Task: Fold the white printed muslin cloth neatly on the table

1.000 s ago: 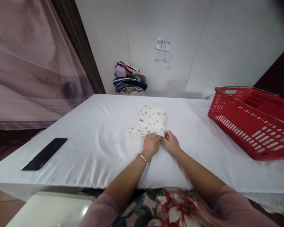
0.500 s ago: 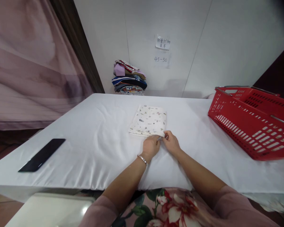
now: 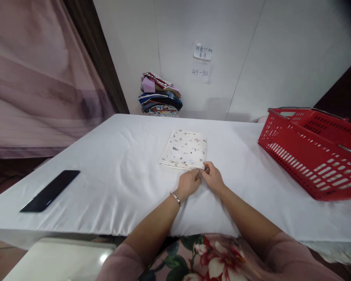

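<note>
A folded white cloth (image 3: 185, 150) with a small scattered print lies in the middle of the table, its layered edge facing me. At its near right corner, my right hand (image 3: 213, 176) pinches the edge between thumb and fingers. My left hand (image 3: 189, 182), with a bracelet (image 3: 176, 198) at the wrist, is closed right beside it at the same corner. Its fingertips meet the cloth's near edge and the right fingertips, partly hiding the corner.
A white-covered table (image 3: 114, 156) carries a red plastic basket (image 3: 307, 152) on the right and a flat black object (image 3: 50, 191) on the left. Behind the table's far edge rises a stack of folded fabrics (image 3: 160, 95). Paper notes (image 3: 202, 62) hang on the wall. A pale stool (image 3: 58, 259) stands at lower left.
My left hand has slid slightly right along the near edge toward the corner. The right hand stays at the corner, and the cloth lies practically as before. The view has shifted a little.
</note>
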Demonstrator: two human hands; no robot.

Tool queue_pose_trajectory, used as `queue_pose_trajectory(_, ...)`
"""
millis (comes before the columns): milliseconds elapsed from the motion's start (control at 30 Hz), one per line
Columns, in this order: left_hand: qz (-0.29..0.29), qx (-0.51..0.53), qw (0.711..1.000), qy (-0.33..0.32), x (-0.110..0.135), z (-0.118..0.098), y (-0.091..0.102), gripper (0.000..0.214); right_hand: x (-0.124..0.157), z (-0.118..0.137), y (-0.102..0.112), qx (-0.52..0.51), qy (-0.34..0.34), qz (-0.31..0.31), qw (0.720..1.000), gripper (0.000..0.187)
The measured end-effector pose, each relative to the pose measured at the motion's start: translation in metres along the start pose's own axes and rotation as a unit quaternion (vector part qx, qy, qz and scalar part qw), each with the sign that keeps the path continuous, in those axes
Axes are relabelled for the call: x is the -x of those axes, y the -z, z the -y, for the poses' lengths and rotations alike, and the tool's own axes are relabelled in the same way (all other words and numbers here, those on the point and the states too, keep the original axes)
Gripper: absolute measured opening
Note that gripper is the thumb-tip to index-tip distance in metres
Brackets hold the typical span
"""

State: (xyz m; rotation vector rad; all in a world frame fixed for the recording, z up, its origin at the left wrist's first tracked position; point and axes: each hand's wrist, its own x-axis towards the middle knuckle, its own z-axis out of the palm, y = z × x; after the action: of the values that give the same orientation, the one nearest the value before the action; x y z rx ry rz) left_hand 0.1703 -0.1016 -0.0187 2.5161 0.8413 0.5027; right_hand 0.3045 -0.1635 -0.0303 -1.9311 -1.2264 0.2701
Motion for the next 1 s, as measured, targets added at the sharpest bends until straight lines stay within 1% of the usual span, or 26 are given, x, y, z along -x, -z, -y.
queue_pose_trajectory(133,0.017,-0.001,1.0,0.007,0.0,0.0,0.001,0.024,-0.001,-0.001,-0.001,0.0,-0.002,-0.003,1.0,0.032)
queue_pose_trajectory(267,0.002,-0.036,0.999,-0.018,0.001,0.002,-0.002,0.021,-0.001,0.0,-0.002,0.017,0.0,-0.001,1.0,0.032)
queue_pose_trajectory(433,-0.008,-0.053,0.998,-0.033,0.002,0.004,-0.002,0.019,0.0,0.003,-0.002,0.073,-0.006,0.004,0.997,0.032)
queue_pose_trajectory(500,-0.038,-0.043,0.998,-0.031,0.001,0.006,0.003,0.02,0.0,0.006,-0.001,0.092,-0.007,0.006,0.996,0.032)
queue_pose_trajectory(600,-0.131,-0.043,0.99,-0.03,-0.001,0.012,0.014,0.022,0.0,0.009,-0.001,0.106,-0.007,0.002,0.994,0.033)
queue_pose_trajectory(667,-0.182,-0.064,0.98,-0.037,-0.003,0.02,0.021,0.029,0.0,0.01,-0.002,0.112,-0.011,0.001,0.994,0.032)
queue_pose_trajectory(733,-0.196,-0.094,0.975,-0.039,-0.005,0.033,0.028,0.032,0.0,0.011,-0.001,0.116,-0.019,0.006,0.993,0.03)
queue_pose_trajectory(867,-0.154,-0.116,0.981,-0.036,-0.005,0.064,0.035,0.03,-0.001,0.011,0.0,0.119,-0.026,0.018,0.992,0.026)
queue_pose_trajectory(1000,-0.134,-0.115,0.981,-0.078,-0.003,0.086,0.042,0.032,-0.002,0.01,0.001,0.128,-0.022,0.03,0.991,0.024)
